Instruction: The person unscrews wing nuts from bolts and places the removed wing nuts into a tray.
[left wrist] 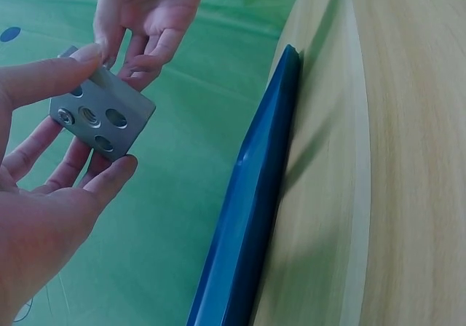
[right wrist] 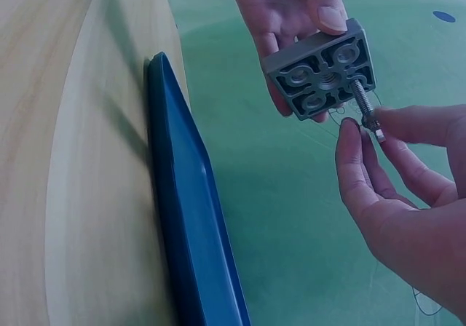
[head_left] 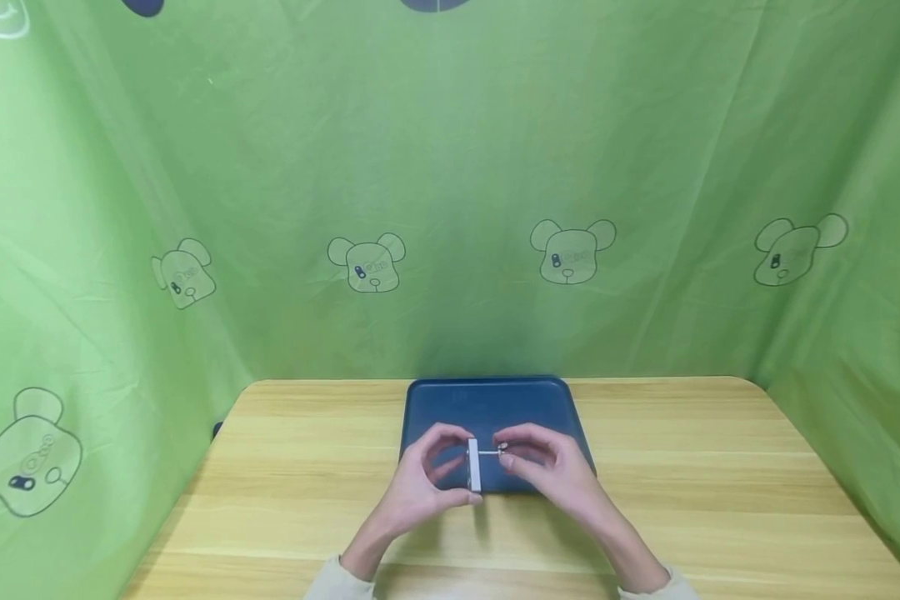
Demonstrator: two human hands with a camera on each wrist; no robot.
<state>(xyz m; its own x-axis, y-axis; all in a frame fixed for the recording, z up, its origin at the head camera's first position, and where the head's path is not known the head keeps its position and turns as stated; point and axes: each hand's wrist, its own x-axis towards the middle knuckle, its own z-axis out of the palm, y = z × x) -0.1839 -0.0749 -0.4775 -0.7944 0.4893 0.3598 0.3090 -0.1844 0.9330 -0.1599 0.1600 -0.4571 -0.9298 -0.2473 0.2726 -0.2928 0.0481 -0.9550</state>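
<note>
My left hand (head_left: 429,479) holds a square grey metal block (left wrist: 109,115) by its edges, above the front of the blue tray. Several round holes go through the block, and its ribbed side (right wrist: 320,78) faces my right hand. Out of one corner hole sticks a threaded bolt (right wrist: 360,93), pointing right. Near the bolt's free end is a small metal piece (right wrist: 370,121) like a nut; its exact kind is hard to tell. The thumb and fingers of my right hand (head_left: 551,462) pinch the bolt at that end. In the left wrist view, metal fills the matching corner hole (left wrist: 65,116).
The blue tray (head_left: 487,400) lies at the back middle of the wooden table (head_left: 720,483), under and behind the hands. Green cloth (head_left: 465,167) with printed bear heads hangs behind and on both sides.
</note>
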